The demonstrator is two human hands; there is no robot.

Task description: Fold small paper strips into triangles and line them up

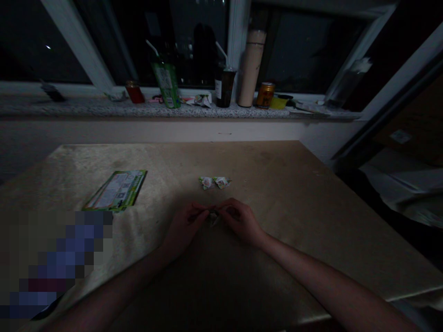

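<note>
Dim tabletop [287,184] bears sheets [116,191] with unreadable print, left hand [185,225] and right hand [245,222] pinching a small piece [214,218] between them.

On the bench [284,193], two packets [221,182] lie side by side just beyond a piece [213,219] between left hand [183,226] and right hand [245,221]. Sheets [116,189] lie left of them. Behind, a windowsill [197,112] carries, left to right, jar [134,93], container [166,85], cup [224,87], flask [251,69], can [265,96].

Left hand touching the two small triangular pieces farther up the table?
Apart. The head view shows a strip of bare table between the left hand and the two triangular pieces.
</note>
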